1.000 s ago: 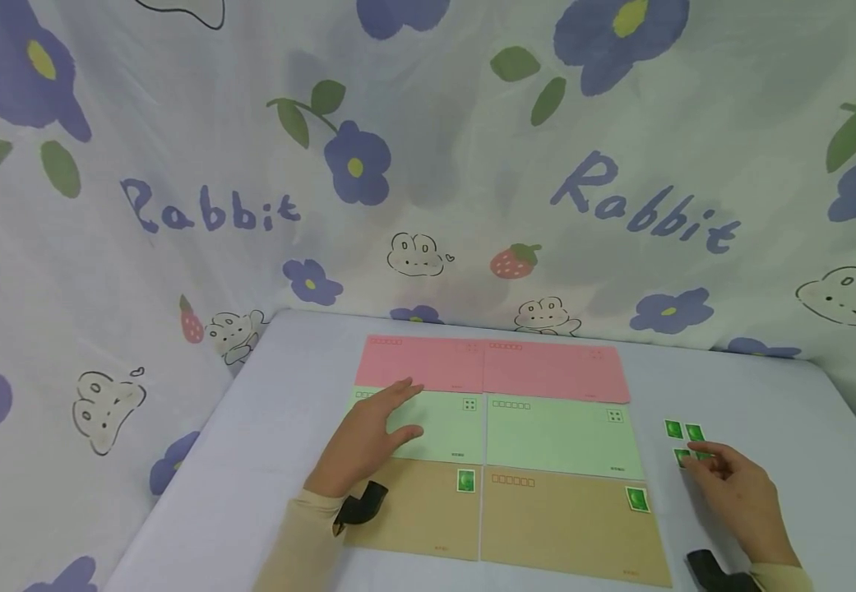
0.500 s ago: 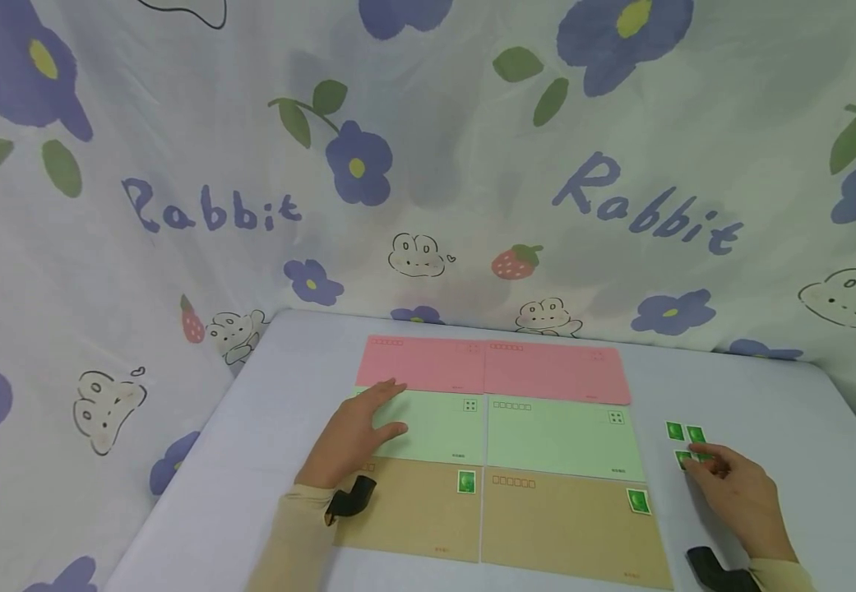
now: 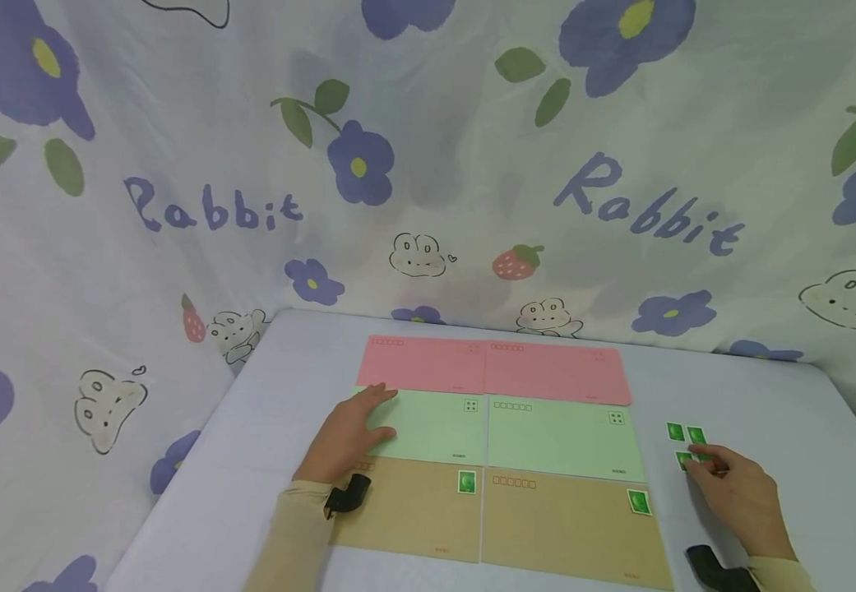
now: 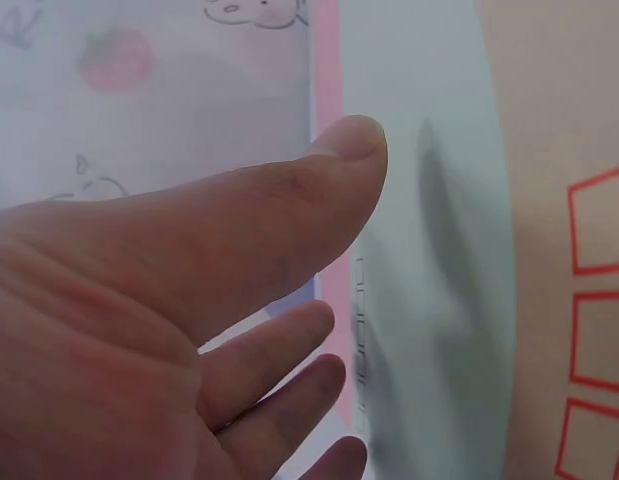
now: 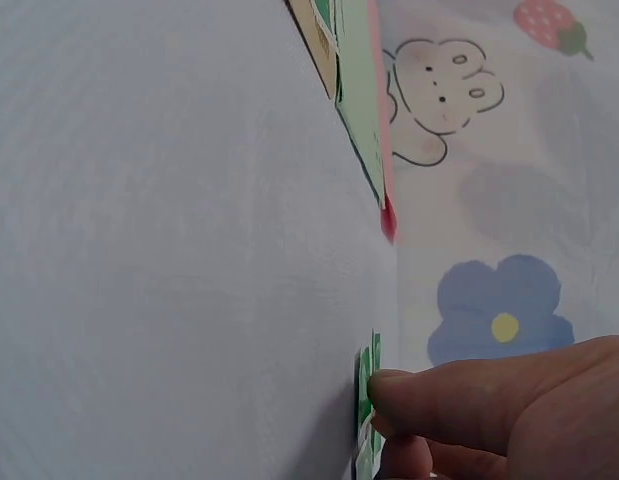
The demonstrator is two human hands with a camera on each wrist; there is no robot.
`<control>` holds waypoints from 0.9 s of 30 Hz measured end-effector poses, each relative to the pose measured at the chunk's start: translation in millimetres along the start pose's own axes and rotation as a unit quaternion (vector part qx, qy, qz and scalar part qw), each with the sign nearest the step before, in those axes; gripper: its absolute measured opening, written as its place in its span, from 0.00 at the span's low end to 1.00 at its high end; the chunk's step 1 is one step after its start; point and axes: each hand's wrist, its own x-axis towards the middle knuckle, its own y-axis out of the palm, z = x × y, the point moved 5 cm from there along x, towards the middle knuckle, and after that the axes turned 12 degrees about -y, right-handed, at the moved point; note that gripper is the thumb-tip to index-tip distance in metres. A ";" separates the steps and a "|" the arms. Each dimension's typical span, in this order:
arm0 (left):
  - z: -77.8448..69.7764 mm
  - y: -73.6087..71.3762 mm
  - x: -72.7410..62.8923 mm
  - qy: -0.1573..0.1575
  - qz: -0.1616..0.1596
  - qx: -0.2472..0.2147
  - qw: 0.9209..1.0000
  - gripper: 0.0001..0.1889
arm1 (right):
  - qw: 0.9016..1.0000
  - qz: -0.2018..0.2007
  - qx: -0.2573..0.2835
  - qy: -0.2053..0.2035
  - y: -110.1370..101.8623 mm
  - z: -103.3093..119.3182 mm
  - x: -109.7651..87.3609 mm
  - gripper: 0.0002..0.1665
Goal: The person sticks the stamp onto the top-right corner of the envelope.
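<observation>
In the head view my left hand (image 3: 339, 436) is over the left green envelope (image 3: 435, 427), its thumb and fingers spread and holding nothing. The left wrist view shows the thumb (image 4: 354, 140) above that envelope, a shadow under it. At the right, my right hand (image 3: 742, 497) is at a small group of green stamps (image 3: 675, 432), thumb and forefinger pinching at one on the near side. In the right wrist view the fingertips touch a green stamp (image 5: 365, 385); the hand partly hides it. Each brown envelope (image 3: 568, 526) bears a green stamp (image 3: 639, 502) at its upper right.
Two pink envelopes (image 3: 553, 370) lie at the back, touching the green row. A second green envelope (image 3: 564, 436) lies right of the first. All lie on a white-covered table (image 3: 220, 460), with a printed rabbit-and-flower curtain (image 3: 442, 164) behind.
My left hand has drawn back to the left and slightly down across the green envelope. My right hand has stayed at the stamps.
</observation>
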 end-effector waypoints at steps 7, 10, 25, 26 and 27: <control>3.9 1.4 2.0 0.007 0.002 0.009 1.000 0.29 | 1.000 -0.002 -0.010 -0.004 0.4 1.0 0.3 0.24; 5.1 2.2 2.8 0.008 0.002 0.014 1.000 0.28 | 1.000 -0.005 -0.015 -0.007 0.2 1.7 0.1 0.23; 6.3 5.7 3.3 -0.007 0.011 0.051 0.999 0.27 | 1.000 -0.022 -0.010 -0.014 -2.9 6.6 -0.7 0.19; 6.5 5.7 3.1 -0.008 0.010 0.050 0.999 0.27 | 1.000 -0.022 -0.010 -0.014 -2.9 6.8 -0.6 0.19; 6.7 5.8 3.0 -0.008 0.010 0.050 0.999 0.27 | 1.000 -0.022 -0.010 -0.014 -2.9 6.9 -0.8 0.19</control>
